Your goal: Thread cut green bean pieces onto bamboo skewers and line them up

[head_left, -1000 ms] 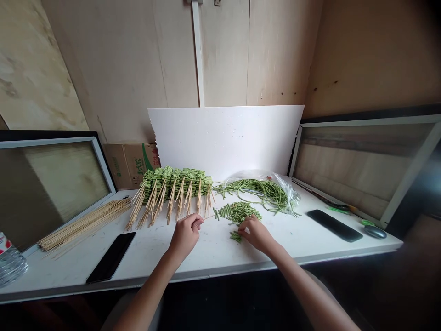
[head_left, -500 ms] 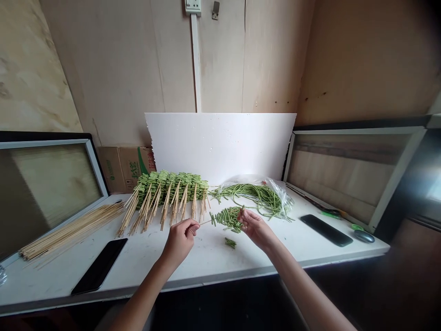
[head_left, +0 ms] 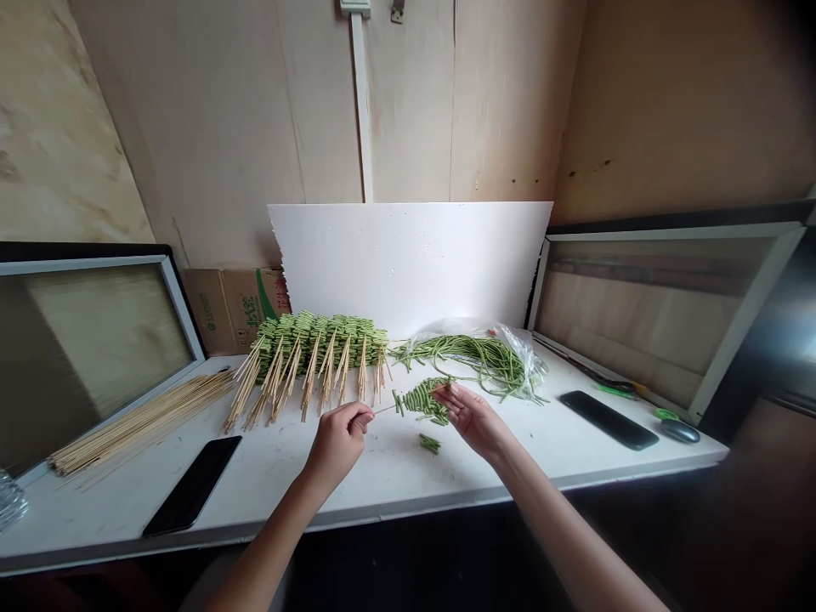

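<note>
My left hand (head_left: 341, 438) is closed around the bare end of a bamboo skewer (head_left: 385, 410). Cut pieces of long green bean (head_left: 417, 398) are threaded crosswise along the skewer, side by side. At its far end my right hand (head_left: 475, 418) pinches a green bean piece (head_left: 448, 382) against the tip; the fingers partly hide it. Just below lie loose cut bean pieces (head_left: 429, 443) on the white table (head_left: 382, 484). Some more cut pieces show behind the threaded ones, and I cannot tell exactly where they rest.
Stacked bean skewers (head_left: 319, 344) stand at the back left. Bare bamboo skewers (head_left: 140, 421) lie at left, near a black phone (head_left: 192, 486). Whole long beans (head_left: 484, 357) spill from a clear plastic bag (head_left: 532, 365). Another phone (head_left: 609, 420) and a mouse (head_left: 679, 430) are at right.
My right hand's fingers have closed in on the skewer's tip with the bean piece. My left hand keeps its hold on the skewer. The camera view has shifted slightly.
</note>
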The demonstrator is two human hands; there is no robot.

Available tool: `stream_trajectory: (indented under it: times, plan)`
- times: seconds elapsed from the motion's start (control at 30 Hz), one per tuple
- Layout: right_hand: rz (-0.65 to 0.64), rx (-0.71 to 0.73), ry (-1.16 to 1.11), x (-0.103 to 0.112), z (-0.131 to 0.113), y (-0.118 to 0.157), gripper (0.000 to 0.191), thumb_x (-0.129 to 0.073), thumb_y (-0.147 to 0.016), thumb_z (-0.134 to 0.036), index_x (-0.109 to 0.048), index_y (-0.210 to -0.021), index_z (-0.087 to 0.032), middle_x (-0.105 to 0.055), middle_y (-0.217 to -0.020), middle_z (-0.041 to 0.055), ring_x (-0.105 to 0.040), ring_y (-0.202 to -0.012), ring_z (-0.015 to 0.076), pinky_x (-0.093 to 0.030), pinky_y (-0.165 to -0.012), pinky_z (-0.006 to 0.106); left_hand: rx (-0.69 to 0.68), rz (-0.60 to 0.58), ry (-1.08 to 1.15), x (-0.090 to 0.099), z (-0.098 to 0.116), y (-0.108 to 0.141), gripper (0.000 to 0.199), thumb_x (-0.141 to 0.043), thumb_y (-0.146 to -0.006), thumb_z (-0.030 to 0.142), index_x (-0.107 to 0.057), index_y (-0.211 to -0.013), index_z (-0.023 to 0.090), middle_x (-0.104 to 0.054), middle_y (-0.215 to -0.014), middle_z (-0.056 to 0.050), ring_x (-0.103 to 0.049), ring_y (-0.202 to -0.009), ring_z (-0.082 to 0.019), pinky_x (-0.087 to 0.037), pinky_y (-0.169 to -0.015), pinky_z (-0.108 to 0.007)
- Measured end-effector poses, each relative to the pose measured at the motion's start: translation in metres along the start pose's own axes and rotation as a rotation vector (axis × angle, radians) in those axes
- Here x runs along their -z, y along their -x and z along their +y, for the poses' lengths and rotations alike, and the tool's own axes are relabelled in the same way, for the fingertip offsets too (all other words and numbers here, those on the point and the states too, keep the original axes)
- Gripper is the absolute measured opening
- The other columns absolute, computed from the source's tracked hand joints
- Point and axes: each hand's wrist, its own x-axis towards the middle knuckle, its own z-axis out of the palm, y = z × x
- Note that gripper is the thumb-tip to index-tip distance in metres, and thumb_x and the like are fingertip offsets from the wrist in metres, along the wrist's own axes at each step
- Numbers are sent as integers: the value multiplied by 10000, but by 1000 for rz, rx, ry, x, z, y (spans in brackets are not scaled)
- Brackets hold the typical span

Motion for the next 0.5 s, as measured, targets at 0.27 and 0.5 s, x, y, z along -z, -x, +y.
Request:
stream_trajectory:
  times: [0.27, 0.5]
  plan:
    - [2, 11, -18, -1, -1, 1, 249, -849, -804, -423, -802, -958, -233, -794, -1138, 71, -695, -1196, 262, -565, -654, 221, -3, 1, -2, 0, 0, 0, 228, -522, -946, 166, -691, -794, 181, -637, -646, -4, -577, -579, -143, -423, -584, -235]
    - [32, 72, 112, -7, -6, 3, 229, -843, -799, -425, -829, -906, -223, -813, -1032, 86, -731, -1080, 274, -525, -617, 238, -40, 18, -43, -1, 0, 1, 242, -507, -927, 118, -685, -775, 183, -648, -665, -11, -583, -606, -150, -422, -603, -238]
